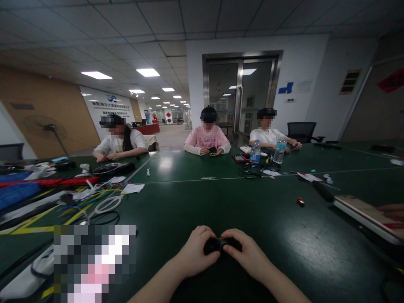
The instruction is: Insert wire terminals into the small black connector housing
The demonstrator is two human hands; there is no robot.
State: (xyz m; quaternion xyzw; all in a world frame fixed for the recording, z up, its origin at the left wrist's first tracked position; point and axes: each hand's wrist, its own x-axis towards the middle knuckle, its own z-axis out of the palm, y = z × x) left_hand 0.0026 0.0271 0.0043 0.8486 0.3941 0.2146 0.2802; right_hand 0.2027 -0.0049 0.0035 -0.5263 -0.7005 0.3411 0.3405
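Note:
Both my hands meet over the dark green table [176, 206], close in front of me. My left hand [198, 247] curls its thumb and fingers around the left end of a small black object [217, 244]. The right end of the same object is pinched in my right hand [243, 248]. It looks dark and rounded, with a greyish part in the middle between my fingertips. Its exact kind is too dark and too covered by my fingers to make out.
Coiled cables [109, 204], a blue bin [19, 195] and a white power strip [28, 273] crowd the left. Water bottles [255, 153] stand farther back. A small red item [300, 202] and a white-edged board [362, 214] lie right. Three people sit opposite.

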